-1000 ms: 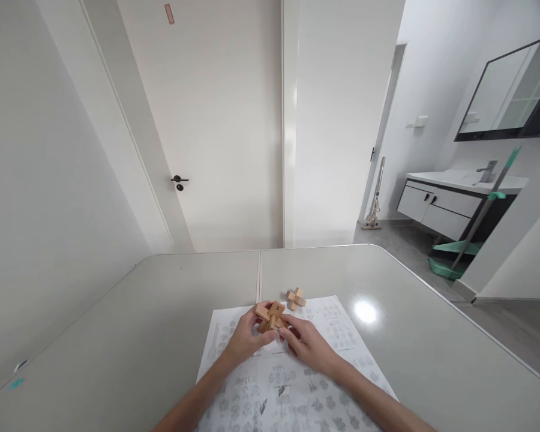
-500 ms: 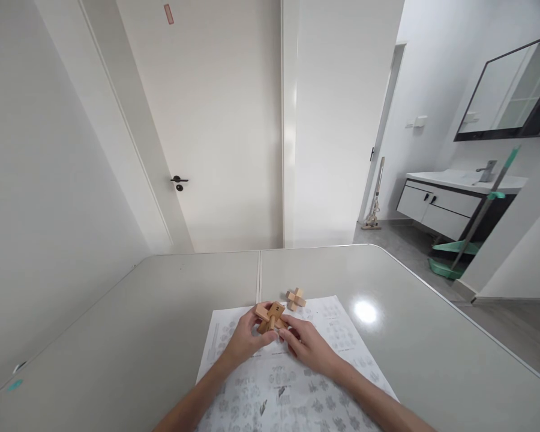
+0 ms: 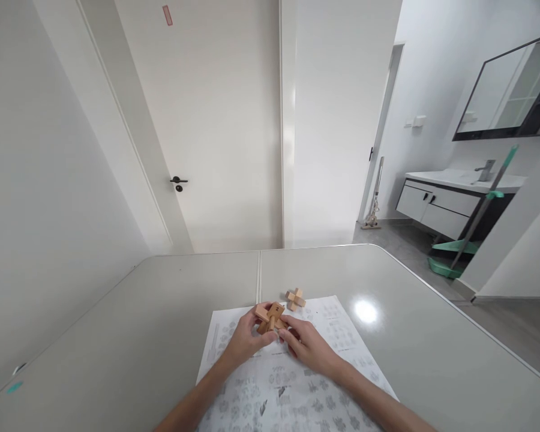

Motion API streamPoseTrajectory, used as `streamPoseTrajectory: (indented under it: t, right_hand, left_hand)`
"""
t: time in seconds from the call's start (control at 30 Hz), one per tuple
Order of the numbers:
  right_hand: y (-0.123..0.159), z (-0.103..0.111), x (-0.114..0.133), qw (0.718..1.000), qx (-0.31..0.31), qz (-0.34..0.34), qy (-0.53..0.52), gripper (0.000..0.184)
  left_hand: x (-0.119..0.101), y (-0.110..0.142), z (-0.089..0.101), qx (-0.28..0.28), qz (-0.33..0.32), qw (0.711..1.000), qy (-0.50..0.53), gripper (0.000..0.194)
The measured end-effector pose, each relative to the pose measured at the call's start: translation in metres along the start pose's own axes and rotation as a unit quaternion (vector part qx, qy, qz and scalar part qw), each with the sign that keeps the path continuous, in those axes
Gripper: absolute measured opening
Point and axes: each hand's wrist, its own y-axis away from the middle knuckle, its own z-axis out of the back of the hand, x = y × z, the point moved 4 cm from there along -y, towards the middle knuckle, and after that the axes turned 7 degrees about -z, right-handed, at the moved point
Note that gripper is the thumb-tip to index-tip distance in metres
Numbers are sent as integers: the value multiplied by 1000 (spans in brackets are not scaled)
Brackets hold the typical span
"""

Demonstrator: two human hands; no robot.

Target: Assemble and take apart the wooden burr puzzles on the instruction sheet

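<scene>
Both my hands hold a wooden burr puzzle (image 3: pixel 275 311) of interlocking bars, with a dark numeral on its upper piece. My left hand (image 3: pixel 247 337) grips it from the left, thumb in front and fingers behind, partly hidden. My right hand (image 3: pixel 306 342) pinches its right side between thumb and fingers. Just beyond, a smaller cross-shaped wooden puzzle (image 3: pixel 296 299) rests at the far edge of the printed paper sheet (image 3: pixel 276 363). That sheet, covered with small grey figures, lies flat beneath my hands.
The grey table (image 3: pixel 162 330) reaches out to a rounded far edge, with a white door (image 3: pixel 216 120) beyond it. To the right stand a washbasin cabinet (image 3: pixel 450 204), a mop (image 3: pixel 377 198) and a green dustpan (image 3: pixel 445 267) on the floor.
</scene>
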Motion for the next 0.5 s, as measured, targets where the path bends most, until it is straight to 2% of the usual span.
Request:
streamPoseTrajectory:
  t: [0.5]
  right_hand:
    - [-1, 0, 1, 1000, -1, 4, -4, 27]
  left_hand:
    - [6, 0, 2, -5, 0, 1000, -8, 61]
